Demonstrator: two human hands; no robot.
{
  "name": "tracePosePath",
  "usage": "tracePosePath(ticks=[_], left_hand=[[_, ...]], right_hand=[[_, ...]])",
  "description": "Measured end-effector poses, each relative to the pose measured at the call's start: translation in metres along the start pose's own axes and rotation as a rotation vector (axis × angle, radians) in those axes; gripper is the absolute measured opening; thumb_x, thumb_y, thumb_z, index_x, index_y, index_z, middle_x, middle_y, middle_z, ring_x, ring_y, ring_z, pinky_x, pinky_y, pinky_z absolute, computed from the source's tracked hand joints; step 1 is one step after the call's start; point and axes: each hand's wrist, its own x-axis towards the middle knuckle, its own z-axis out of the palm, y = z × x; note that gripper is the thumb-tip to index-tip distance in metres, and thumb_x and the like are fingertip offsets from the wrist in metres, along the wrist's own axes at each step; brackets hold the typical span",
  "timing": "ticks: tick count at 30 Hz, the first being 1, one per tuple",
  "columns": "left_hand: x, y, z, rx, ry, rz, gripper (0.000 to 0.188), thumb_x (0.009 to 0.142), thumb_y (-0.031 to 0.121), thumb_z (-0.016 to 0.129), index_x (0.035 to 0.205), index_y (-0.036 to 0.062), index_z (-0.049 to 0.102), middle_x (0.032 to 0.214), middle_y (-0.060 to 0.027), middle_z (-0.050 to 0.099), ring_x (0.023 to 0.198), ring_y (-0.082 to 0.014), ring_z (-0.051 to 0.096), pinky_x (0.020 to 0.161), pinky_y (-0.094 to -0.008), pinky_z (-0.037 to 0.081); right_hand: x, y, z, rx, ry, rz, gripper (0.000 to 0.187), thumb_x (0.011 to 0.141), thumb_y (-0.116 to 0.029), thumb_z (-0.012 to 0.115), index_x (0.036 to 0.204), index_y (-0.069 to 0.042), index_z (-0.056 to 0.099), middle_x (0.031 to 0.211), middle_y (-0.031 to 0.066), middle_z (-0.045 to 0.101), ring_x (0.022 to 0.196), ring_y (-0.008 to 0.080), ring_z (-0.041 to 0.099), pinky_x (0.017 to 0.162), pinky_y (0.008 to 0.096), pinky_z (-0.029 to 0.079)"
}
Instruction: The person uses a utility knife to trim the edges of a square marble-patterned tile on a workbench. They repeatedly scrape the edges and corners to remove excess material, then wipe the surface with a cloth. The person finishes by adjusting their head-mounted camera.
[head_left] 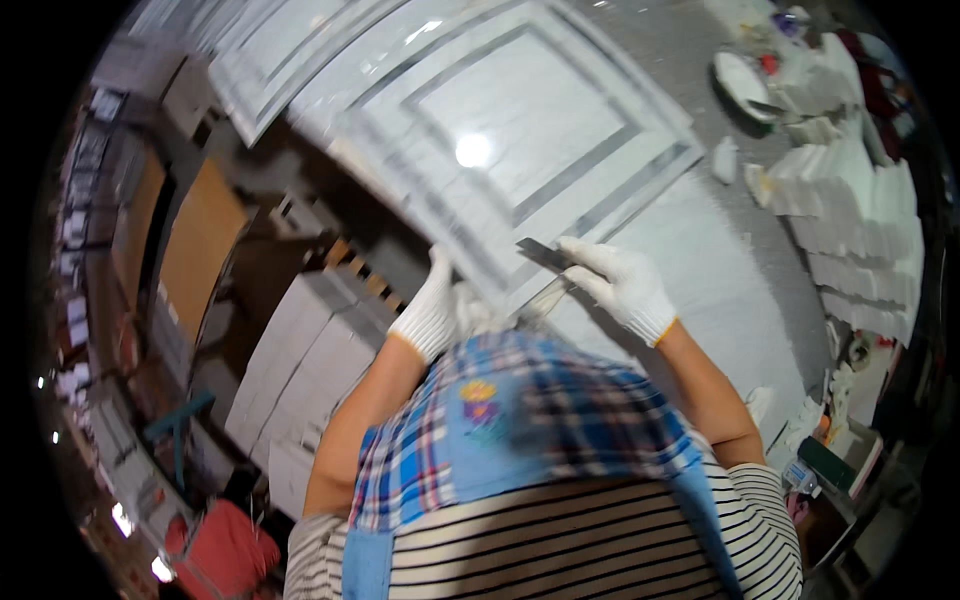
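A pale marble-look panel (520, 120) with grey inlaid borders lies in front of me, a bright reflection on its glossy face. My right hand (622, 288), in a white knitted glove, pinches a flat dark grey scraper (541, 253) over the panel's near right edge. Whether its blade touches the surface is unclear. My left hand (430, 312), gloved the same way, is beside the panel's near left edge with its visible fingers stretched out. Some of those fingers are hard to make out against the white material there.
Another bordered panel (290, 50) lies beyond to the left. White stacked blocks (305, 340) stand left of my arm, near a brown board (200, 250). At right are wavy stacked white sheets (860, 230) and a white bowl (742, 88). A red cloth-like item (225, 545) sits lower left.
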Motion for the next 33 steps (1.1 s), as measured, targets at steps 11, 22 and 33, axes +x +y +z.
tracePosePath(ticks=[11, 22, 33], left_hand=[[-0.007, -0.008, 0.030, 0.052, -0.104, 0.224, 0.110, 0.087, 0.085, 0.031, 0.154, -0.0023, 0.024, 0.150, -0.0248, 0.041, 0.127, -0.0413, 0.052, 0.100, -0.0510, 0.050], [-0.009, -0.007, 0.020, 0.028, -0.027, 0.232, 0.108, 0.086, 0.086, 0.037, 0.142, -0.0068, 0.038, 0.132, -0.0229, 0.054, 0.114, -0.0344, 0.059, 0.098, -0.0432, 0.052], [-0.010, -0.008, 0.017, 0.024, -0.064, 0.218, 0.103, 0.089, 0.082, 0.033, 0.148, -0.0018, 0.033, 0.141, -0.0214, 0.050, 0.122, -0.0349, 0.056, 0.101, -0.0405, 0.050]], right_hand=[[0.075, 0.153, -0.205, 0.106, 0.957, 0.389, 0.026, 0.090, -0.017, 0.065, 0.108, -0.001, 0.073, 0.089, 0.0047, 0.072, 0.076, 0.0114, 0.062, 0.067, 0.0267, 0.048], [0.151, 0.248, -0.267, -0.159, 0.715, 0.770, 0.026, 0.077, -0.027, 0.065, 0.090, -0.007, 0.076, 0.082, 0.0129, 0.071, 0.077, 0.0278, 0.067, 0.070, 0.0379, 0.049], [0.126, 0.201, -0.255, 0.314, 0.851, 0.601, 0.016, 0.083, -0.018, 0.064, 0.072, -0.007, 0.068, 0.057, -0.0003, 0.054, 0.042, 0.0093, 0.042, 0.040, 0.0274, 0.030]])
